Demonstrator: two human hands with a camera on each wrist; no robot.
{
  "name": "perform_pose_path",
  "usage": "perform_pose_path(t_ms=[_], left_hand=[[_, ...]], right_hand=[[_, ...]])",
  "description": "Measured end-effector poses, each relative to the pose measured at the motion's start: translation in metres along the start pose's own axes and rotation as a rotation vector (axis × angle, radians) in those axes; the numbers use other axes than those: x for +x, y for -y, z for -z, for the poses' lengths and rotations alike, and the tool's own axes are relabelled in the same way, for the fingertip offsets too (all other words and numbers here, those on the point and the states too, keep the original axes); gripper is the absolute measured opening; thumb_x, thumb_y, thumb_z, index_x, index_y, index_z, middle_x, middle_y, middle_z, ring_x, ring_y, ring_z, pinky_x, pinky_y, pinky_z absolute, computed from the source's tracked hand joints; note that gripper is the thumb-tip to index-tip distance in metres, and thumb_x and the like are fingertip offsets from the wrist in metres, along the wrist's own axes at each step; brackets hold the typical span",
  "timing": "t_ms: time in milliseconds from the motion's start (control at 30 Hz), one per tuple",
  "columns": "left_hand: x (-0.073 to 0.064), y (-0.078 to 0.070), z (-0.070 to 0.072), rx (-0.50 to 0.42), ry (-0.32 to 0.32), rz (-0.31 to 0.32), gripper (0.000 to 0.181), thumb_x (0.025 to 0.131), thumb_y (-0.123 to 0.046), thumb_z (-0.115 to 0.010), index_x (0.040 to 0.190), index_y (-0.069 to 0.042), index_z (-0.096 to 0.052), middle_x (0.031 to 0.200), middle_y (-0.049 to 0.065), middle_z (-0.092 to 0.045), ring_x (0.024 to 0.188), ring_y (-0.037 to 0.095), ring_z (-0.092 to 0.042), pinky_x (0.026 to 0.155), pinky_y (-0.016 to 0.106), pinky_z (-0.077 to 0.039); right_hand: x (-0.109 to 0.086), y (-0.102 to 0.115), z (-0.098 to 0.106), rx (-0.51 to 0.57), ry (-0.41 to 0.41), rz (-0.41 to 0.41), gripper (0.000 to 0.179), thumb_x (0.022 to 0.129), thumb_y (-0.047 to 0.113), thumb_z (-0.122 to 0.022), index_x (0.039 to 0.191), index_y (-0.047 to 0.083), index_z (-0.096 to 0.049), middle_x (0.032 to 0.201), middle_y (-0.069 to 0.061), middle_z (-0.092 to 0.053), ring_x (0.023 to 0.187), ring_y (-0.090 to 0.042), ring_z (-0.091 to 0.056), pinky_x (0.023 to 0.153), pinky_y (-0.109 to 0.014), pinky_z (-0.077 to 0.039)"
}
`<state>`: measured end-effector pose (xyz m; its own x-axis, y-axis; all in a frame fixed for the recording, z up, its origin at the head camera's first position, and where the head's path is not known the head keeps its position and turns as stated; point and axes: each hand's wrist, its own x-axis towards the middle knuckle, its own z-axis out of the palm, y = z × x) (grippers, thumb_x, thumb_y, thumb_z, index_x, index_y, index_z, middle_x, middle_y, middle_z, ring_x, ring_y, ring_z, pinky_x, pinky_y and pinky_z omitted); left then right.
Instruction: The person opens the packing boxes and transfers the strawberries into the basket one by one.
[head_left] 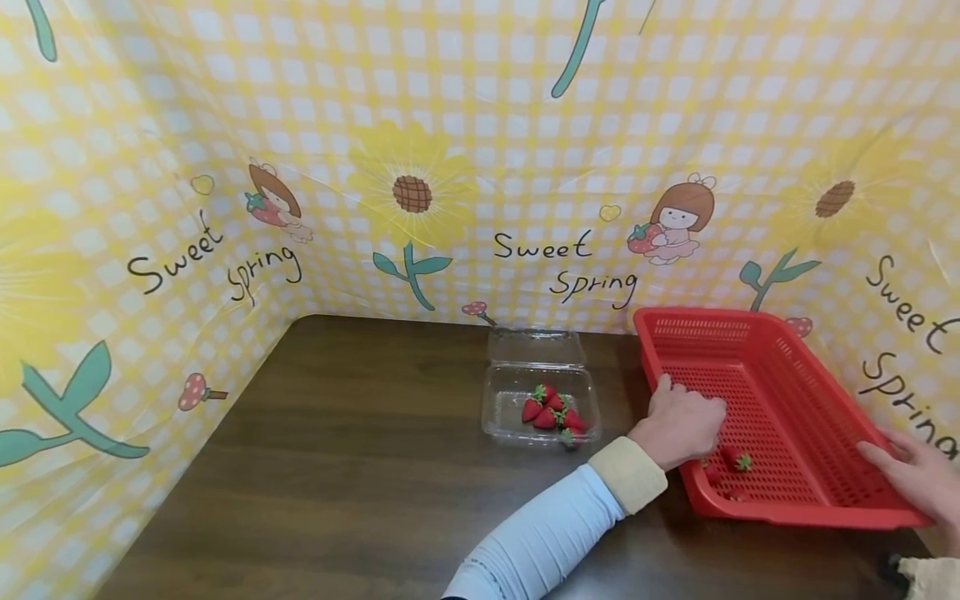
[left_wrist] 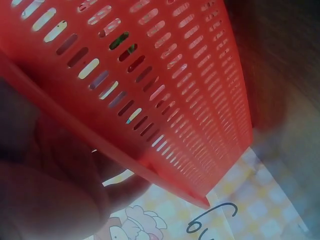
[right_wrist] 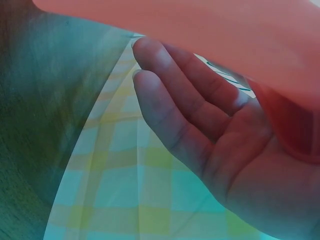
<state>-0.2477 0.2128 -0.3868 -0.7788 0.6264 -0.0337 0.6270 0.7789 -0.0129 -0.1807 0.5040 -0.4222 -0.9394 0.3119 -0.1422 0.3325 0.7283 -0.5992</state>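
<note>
1. The background is formed by a thin, creased yellow-and-white checked cloth [head_left: 517,167], printed with sunflowers and "Sweet Spring" lettering.
2. A smooth, dark brown wood-grained tabletop [head_left: 360,442] is bordered by it.
3. On the right side of the tabletop, a deep rectangular red plastic basket [head_left: 787,442] is seen, its floor and walls pierced by rows of slots.
4. The left forearm is covered by a wrinkled pale blue sleeve [head_left: 540,533], ended by a ribbed beige cuff [head_left: 630,475].
5. Left of the basket, a glossy clear plastic hinged box [head_left: 504,408] is placed, its lid raised toward the cloth.
6. The left hand [head_left: 682,421] is held over the basket's left rim, fingers curled; whether anything is pinched cannot be told.
7. The basket's right rim is gripped by the right hand [head_left: 915,475], thumb hooked over it, the other fingers loosely extended beneath.
8. Conical red strawberries with leafy green caps [head_left: 544,418] are clustered in the box; a few more are gathered in the basket's near-left corner.
</note>
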Motion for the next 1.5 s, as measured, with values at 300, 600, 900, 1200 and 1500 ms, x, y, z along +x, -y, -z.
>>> perform_pose_path(t_ms=[300,600,900,1200,1500], left_hand=[[0.002,-0.003,0.0,0.0,0.014,-0.002,0.013,0.089,-0.038,-0.065,0.077,-0.035,-0.061,0.073,-0.014,-0.064,0.081,0.011,-0.053,0.1,0.038,-0.029],[0.002,-0.003,-0.001,0.022,0.022,-0.024,0.023,0.091,-0.034,-0.062,0.067,-0.034,-0.062,0.064,-0.012,-0.06,0.075,0.011,-0.052,0.102,0.04,-0.027],[0.003,-0.001,0.001,-0.022,0.042,-0.007,0.021,0.088,-0.039,-0.066,0.068,-0.035,-0.063,0.064,-0.013,-0.06,0.073,0.01,-0.054,0.105,0.039,-0.028],[0.0,0.003,0.01,-0.036,-0.023,-0.002,0.026,0.092,-0.04,-0.06,0.067,-0.032,-0.061,0.064,-0.01,-0.058,0.071,0.013,-0.053,0.086,0.036,-0.039],[-0.012,0.01,0.017,-0.028,-0.091,-0.024,0.018,0.095,-0.044,-0.056,0.084,-0.033,-0.062,0.067,-0.01,-0.061,0.062,0.01,-0.054,0.064,0.03,-0.047]], right_hand=[[-0.001,0.0,0.0,-0.023,-0.009,-0.005,0.064,0.104,0.03,-0.045,0.14,-0.019,-0.025,0.102,-0.041,-0.06,0.066,-0.018,-0.067,0.057,-0.032,-0.054],[0.002,-0.001,0.003,-0.003,0.026,-0.025,0.074,0.102,0.04,-0.047,0.139,-0.02,-0.025,0.099,-0.037,-0.062,0.067,-0.017,-0.068,0.058,-0.033,-0.055],[-0.001,0.002,0.001,-0.023,-0.004,-0.004,0.065,0.104,0.031,-0.045,0.139,-0.02,-0.025,0.099,-0.039,-0.061,0.063,-0.014,-0.065,0.056,-0.033,-0.054],[-0.001,0.003,0.002,-0.016,0.004,-0.003,0.068,0.104,0.034,-0.044,0.139,-0.021,-0.024,0.097,-0.038,-0.062,0.064,-0.017,-0.067,0.056,-0.033,-0.054],[-0.001,0.002,0.001,-0.023,-0.017,0.013,0.066,0.103,0.032,-0.046,0.138,-0.021,-0.025,0.101,-0.042,-0.059,0.066,-0.022,-0.069,0.056,-0.034,-0.055]])
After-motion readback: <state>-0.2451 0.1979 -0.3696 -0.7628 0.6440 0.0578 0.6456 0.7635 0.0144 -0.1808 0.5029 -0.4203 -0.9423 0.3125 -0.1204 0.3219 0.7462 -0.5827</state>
